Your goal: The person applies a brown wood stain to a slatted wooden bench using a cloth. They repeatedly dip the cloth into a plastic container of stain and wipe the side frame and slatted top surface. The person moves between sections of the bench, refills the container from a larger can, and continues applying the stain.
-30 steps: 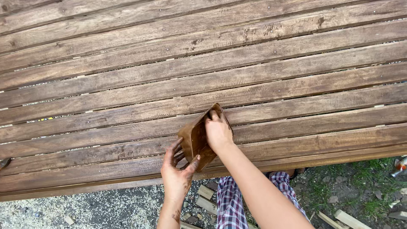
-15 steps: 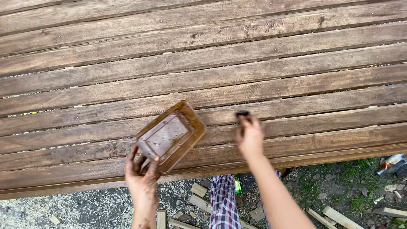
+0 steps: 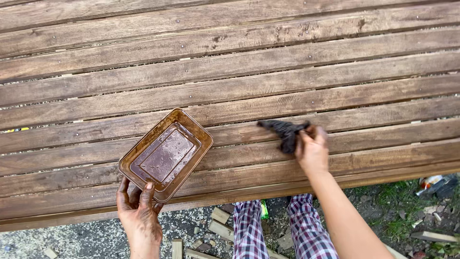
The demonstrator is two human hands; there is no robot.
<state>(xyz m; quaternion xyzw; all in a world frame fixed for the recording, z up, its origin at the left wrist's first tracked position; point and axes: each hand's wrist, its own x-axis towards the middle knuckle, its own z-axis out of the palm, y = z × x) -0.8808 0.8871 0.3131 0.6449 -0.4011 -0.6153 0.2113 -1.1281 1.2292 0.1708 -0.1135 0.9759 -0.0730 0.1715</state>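
Note:
My left hand (image 3: 139,211), stained dark brown, grips the near corner of a rectangular plastic tray (image 3: 166,154) with a thin film of brown stain inside. The tray rests flat on the slatted wooden surface (image 3: 239,62). My right hand (image 3: 311,148) pinches a dark, stain-soaked rag (image 3: 282,130) and presses it onto a plank to the right of the tray. The planks are brown and look wet in places near the rag.
Below the wooden surface's near edge I see my plaid trousers (image 3: 249,230), gravel with small wood offcuts (image 3: 218,228), and grass with debris (image 3: 426,211) at the lower right.
The tray went from tilted upright between both hands to lying flat on the planks. My right hand left the tray and moved right with the rag onto a plank.

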